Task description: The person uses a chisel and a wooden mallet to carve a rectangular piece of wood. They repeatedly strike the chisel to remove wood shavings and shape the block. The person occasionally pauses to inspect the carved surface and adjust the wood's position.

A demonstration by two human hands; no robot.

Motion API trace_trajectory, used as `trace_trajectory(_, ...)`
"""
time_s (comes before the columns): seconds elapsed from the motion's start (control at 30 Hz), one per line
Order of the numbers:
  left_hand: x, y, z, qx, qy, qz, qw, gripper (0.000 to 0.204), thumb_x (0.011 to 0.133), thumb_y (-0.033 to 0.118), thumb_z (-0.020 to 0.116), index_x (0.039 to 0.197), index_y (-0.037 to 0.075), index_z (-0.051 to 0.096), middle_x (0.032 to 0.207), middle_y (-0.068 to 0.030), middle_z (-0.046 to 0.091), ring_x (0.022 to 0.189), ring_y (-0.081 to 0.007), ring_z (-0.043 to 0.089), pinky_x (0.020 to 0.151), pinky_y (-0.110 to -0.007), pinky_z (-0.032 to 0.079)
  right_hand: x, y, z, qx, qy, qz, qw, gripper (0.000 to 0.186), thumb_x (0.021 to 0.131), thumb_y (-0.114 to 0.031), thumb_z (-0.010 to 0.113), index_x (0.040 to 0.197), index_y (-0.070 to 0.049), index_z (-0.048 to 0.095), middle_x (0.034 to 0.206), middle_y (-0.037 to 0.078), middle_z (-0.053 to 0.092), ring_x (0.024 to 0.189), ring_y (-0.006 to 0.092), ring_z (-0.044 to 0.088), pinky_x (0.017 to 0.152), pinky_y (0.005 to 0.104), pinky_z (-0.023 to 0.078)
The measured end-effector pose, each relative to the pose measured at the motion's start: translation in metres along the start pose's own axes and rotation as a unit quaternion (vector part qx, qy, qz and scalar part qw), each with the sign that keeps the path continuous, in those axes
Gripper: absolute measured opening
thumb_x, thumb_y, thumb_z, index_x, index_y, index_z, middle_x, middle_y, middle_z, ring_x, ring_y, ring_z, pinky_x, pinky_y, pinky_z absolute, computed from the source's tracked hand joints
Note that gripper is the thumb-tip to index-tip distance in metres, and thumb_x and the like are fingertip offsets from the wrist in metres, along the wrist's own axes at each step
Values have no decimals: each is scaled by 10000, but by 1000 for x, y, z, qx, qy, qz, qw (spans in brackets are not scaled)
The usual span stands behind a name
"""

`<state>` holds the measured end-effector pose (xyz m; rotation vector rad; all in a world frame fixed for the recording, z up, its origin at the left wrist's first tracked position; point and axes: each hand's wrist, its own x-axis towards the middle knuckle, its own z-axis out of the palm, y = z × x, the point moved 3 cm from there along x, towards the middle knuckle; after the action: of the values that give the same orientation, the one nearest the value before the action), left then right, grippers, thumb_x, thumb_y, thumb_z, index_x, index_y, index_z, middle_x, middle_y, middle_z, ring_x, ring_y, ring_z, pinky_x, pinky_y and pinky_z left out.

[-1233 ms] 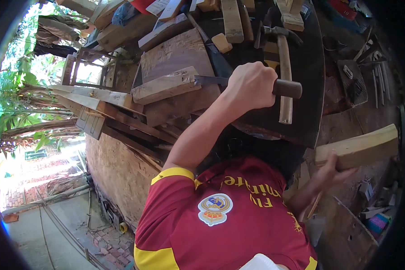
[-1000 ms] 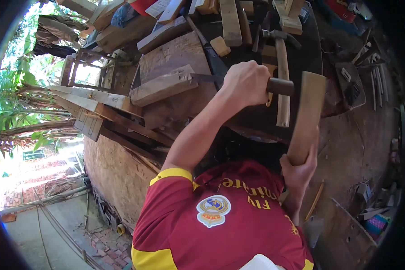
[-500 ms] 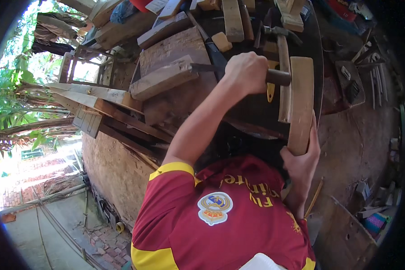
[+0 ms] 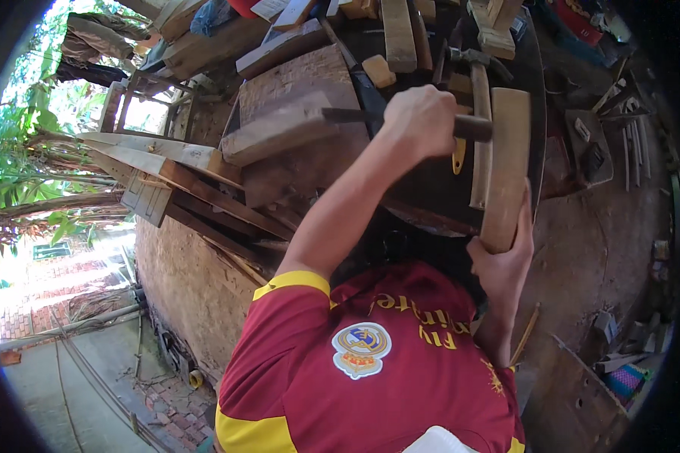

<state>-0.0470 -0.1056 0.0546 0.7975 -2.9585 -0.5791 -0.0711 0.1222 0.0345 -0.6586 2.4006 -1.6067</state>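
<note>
My left hand point(image 4: 419, 122) is closed round a chisel point(image 4: 472, 128). The chisel lies crosswise, its dark blade reaching left to the end of a squared wooden piece point(image 4: 268, 137), which looks slightly blurred. My right hand point(image 4: 506, 260) grips the near end of a thick wooden block point(image 4: 511, 151) standing lengthwise to the right. The block's left side is at the butt of the chisel handle; whether they touch I cannot tell. A hammer point(image 4: 480, 147) with a wooden handle lies just left of the block. Under the squared piece is a rough wooden board point(image 4: 302, 79).
Long pointed timbers point(image 4: 166, 155) jut out to the left. A small wood offcut point(image 4: 378, 71) and an upright-lying plank point(image 4: 398, 34) are at the far side of the dark table point(image 4: 535, 60). A yellow tool point(image 4: 459, 157) lies beneath the chisel handle. Scraps lie on the right.
The wooden block and my right hand have shifted slightly away from me. My left hand keeps its hold on the chisel, and the squared piece now looks blurred.
</note>
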Motion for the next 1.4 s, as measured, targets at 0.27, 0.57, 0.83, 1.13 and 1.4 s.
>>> trace_trajectory(0.27,-29,-17,8,-13,-17,-42,999,237,661,151,665,824,-15,711,824,-229,687,809,-372,687,753,-426,564,4,15,-28,16,33,96,995,839,645,19,636,1440,-16,370,1319,163,519,1186,287,528,991,399,429)
trace_trajectory(0.57,-83,-5,-6,-86,54,68,992,144,647,162,686,715,37,663,681,-205,631,693,-395,639,664,-453,528,-5,42,-27,-22,66,30,997,860,633,21,687,1436,-7,380,1313,160,521,1173,268,527,969,402,447)
trace_trajectory(0.83,-153,-62,-36,-102,200,-50,973,172,661,134,748,738,33,633,653,-191,600,661,-393,622,588,-384,490,1,22,-14,0,19,35,999,844,656,71,630,1449,-4,351,1132,157,575,744,174,594,544,276,460)
trace_trajectory(1.13,-201,-138,-38,-66,507,-92,854,189,774,146,771,800,-8,666,676,-90,646,597,-182,602,596,-300,488,6,17,-13,-16,3,46,999,830,677,82,590,1459,-6,327,958,128,586,527,123,545,371,248,398)
trace_trajectory(1.4,-161,-135,-51,-39,465,-62,882,285,732,95,782,980,-4,683,1055,-169,691,940,-341,683,811,-366,534,10,17,-17,-40,-4,57,998,802,691,75,582,1450,-8,337,926,115,588,487,121,519,357,258,383)
